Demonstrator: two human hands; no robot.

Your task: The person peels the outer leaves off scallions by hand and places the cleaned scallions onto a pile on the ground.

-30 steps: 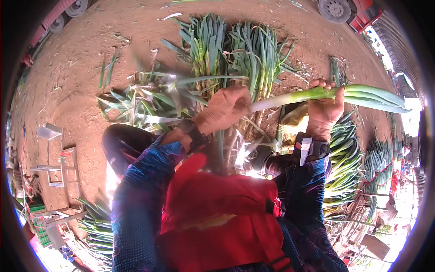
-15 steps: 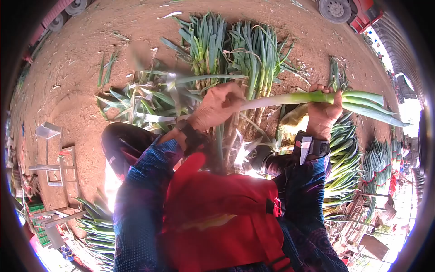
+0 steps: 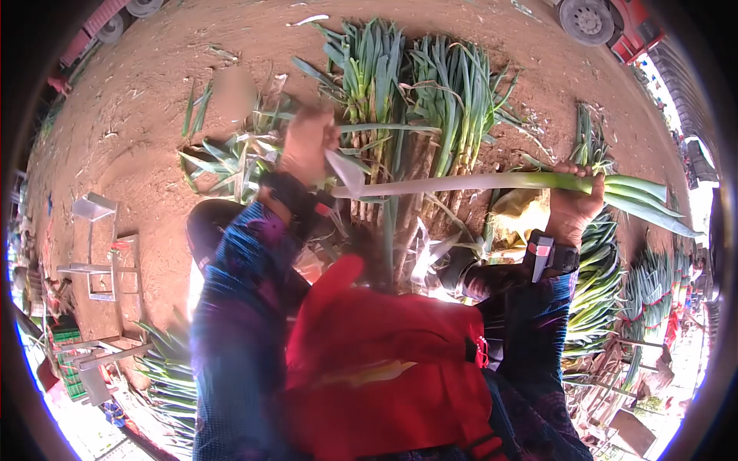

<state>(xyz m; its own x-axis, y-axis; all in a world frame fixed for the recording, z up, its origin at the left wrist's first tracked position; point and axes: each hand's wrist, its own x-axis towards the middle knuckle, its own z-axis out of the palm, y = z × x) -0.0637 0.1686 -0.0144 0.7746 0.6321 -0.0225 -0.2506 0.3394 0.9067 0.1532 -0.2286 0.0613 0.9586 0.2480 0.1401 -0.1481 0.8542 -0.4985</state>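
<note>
My right hand (image 3: 575, 201) is closed around the green upper stalk of a long green onion (image 3: 469, 183), held level across my lap. Its white shank points left and its cut green leaves stick out to the right. Near the white end, my left hand (image 3: 309, 144) is raised and blurred, fingers curled in. A pale, filmy strip of onion skin (image 3: 347, 172) hangs from its fingers beside the shank. Beyond the stalk, two bunches of green onions (image 3: 369, 73) lie on the ground. Loose peeled leaves (image 3: 231, 165) are piled left of them.
Bare brown soil (image 3: 154, 154) surrounds the work spot. Stacked green onions (image 3: 592, 284) line the right side, with more at lower left (image 3: 173, 384). A metal frame (image 3: 100, 269) stands at left. Vehicle wheels (image 3: 586, 19) show at the top. A red apron (image 3: 384, 369) covers my lap.
My left hand has moved left and up, off the shank, with a pale strip of skin trailing from it. More white shank shows. My right hand keeps its hold on the green onion.
</note>
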